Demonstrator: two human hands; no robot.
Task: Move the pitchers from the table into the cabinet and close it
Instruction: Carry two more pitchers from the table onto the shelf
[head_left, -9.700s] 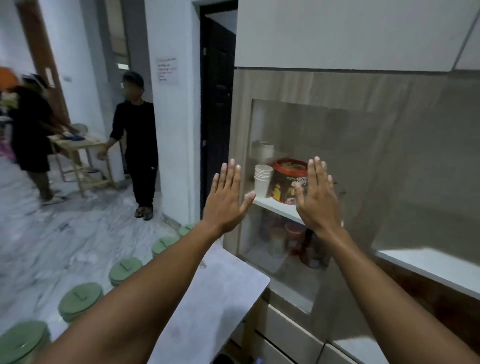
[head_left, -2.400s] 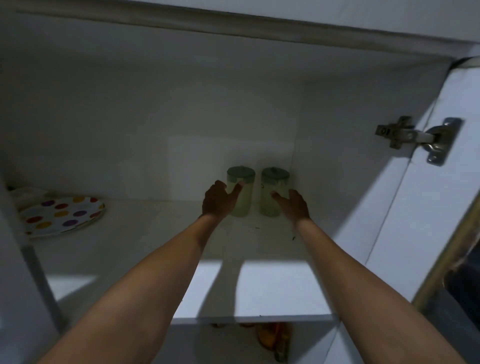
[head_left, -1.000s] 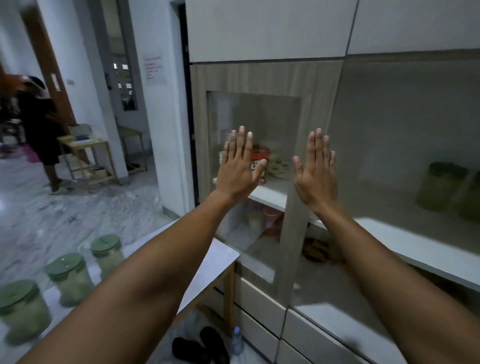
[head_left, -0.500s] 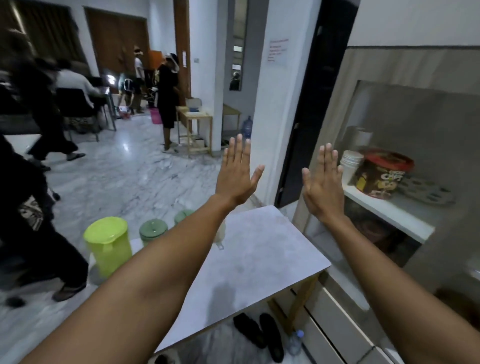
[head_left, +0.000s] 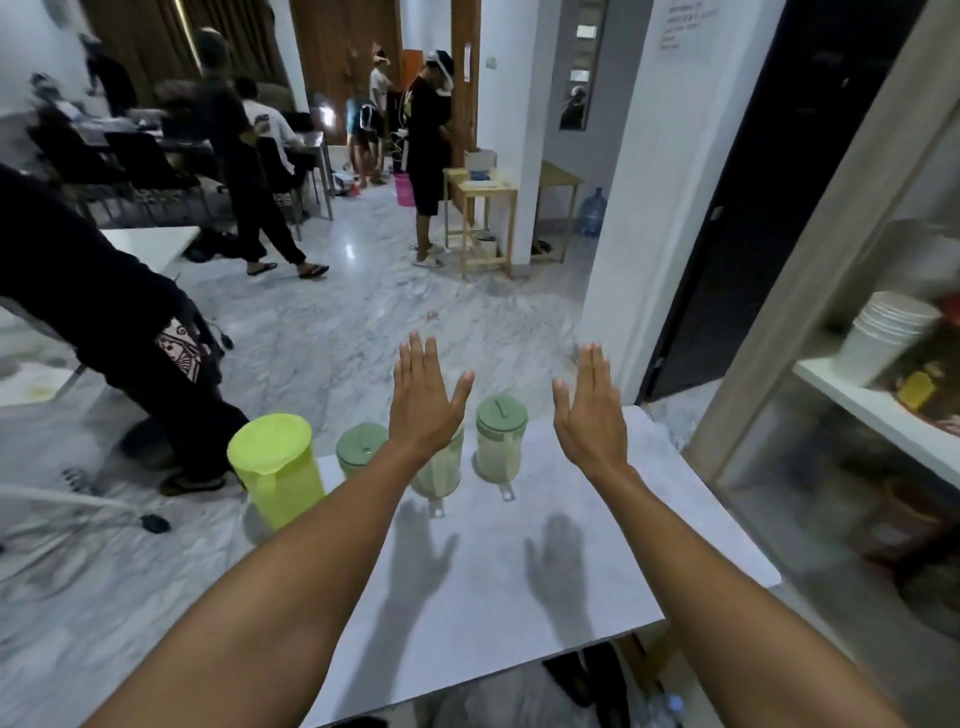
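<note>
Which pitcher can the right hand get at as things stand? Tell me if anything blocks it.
Probably the rightmost green-lidded pitcher: the right hand is open beside it, with nothing in between.

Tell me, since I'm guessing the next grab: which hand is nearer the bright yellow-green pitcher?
Left. The left hand hovers open just right of the yellow-green pitcher; the right hand is farther right, beyond the green-lidded pitchers.
</note>
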